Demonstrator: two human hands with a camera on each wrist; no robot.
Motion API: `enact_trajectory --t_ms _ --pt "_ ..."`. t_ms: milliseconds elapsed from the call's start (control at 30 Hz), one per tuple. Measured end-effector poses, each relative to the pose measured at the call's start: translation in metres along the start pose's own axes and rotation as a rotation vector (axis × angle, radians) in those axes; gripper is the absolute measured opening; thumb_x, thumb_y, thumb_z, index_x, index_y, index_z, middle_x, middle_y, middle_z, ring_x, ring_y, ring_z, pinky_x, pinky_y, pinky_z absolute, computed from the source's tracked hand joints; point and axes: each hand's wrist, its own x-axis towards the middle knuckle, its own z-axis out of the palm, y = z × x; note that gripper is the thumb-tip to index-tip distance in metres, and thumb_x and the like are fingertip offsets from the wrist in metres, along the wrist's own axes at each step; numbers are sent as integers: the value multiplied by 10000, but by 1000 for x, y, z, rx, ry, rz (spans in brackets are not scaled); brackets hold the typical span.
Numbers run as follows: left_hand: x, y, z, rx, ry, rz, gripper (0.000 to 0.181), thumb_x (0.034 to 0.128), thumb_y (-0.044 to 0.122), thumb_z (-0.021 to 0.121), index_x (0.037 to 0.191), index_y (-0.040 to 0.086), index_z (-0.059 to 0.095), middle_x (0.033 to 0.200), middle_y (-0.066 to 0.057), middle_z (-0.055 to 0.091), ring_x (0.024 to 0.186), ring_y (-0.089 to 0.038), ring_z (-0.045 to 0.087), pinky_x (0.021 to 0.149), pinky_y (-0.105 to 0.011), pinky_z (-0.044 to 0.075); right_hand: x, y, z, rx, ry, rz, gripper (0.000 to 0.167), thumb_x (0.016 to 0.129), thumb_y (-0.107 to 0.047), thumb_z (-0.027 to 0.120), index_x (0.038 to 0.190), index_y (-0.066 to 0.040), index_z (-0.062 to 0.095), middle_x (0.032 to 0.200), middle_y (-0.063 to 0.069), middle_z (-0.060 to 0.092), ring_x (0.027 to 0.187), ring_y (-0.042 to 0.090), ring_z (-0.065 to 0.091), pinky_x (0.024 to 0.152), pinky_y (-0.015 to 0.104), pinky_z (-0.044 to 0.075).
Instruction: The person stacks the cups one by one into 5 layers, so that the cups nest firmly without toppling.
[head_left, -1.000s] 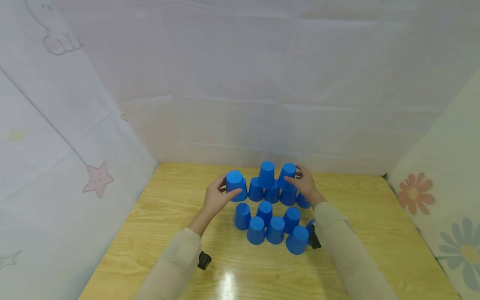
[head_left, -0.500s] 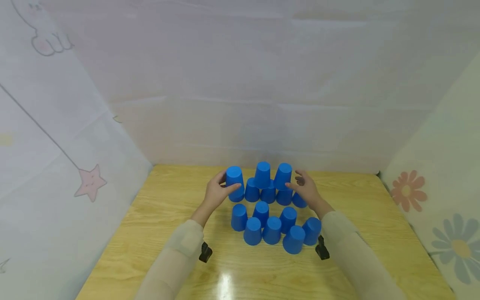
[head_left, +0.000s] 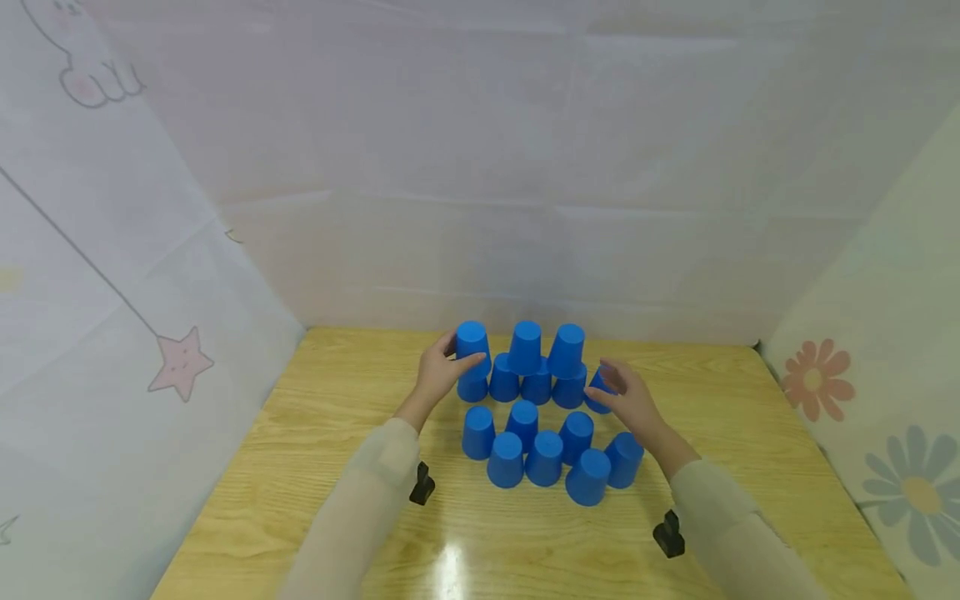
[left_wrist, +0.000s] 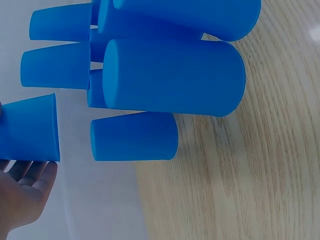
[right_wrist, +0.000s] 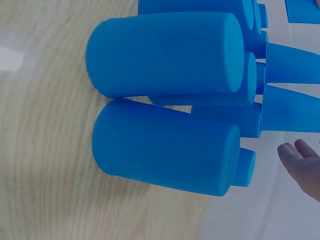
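Note:
My left hand grips an upside-down blue cup at the left end of the back row. In the left wrist view, that held cup hangs apart from the lone cup below it. Two more blue cups, one in the middle and one to its right, stand on top of the back row. My right hand holds nothing; its fingers are parted beside the rightmost back-row cup. The right wrist view shows these fingers apart from the upper cup.
In front of the back row stand several upside-down blue cups, loosely grouped on the wooden table. White printed cloth hangs behind the table and at both sides. Black wrist devices sit under the sleeves.
My right hand has let go of the upper right cup and drawn back to the right and nearer. My left hand has lifted its cup slightly, still holding it.

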Motion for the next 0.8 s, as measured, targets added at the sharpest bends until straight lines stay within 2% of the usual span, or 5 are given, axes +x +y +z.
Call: enact_trajectory --t_ms 233,367,500,600,800 --pt "9 -2 7 0 1 -15 620 743 330 669 1277 139 420 1217 -84 472 1111 -254 422 885 -435 360 -18 8 -6 9 -1 -51 685 803 -286 611 1330 -19 265 1322 227 291 1201 358 269 929 501 267" --pt "13 -4 11 -10 3 -41 618 752 320 663 1283 129 411 1244 -88 450 1131 -264 402 900 -434 345 -32 9 -10 39 1 -66 608 828 -178 590 1323 -19 275 1313 234 298 1196 383 261 927 513 257" --pt "17 -5 15 -18 3 -79 636 755 323 657 1297 124 390 1268 -102 424 1151 -277 378 909 -438 333 -46 16 -14 46 10 -45 586 832 -155 583 1314 -19 279 1302 234 311 1190 402 257 930 509 251" --pt "21 -5 18 -32 6 -99 630 754 322 659 1291 127 394 1265 -108 425 1156 -276 372 912 -437 329 -53 30 -17 52 20 -29 619 821 -198 598 1314 -16 272 1304 230 309 1191 397 258 930 497 258" --pt "26 -4 23 -33 18 -85 592 755 302 662 1264 115 424 1237 -121 451 1141 -273 392 909 -435 334 -68 43 -22 66 22 -3 635 817 -214 602 1319 -23 264 1318 233 284 1199 403 236 923 486 273"
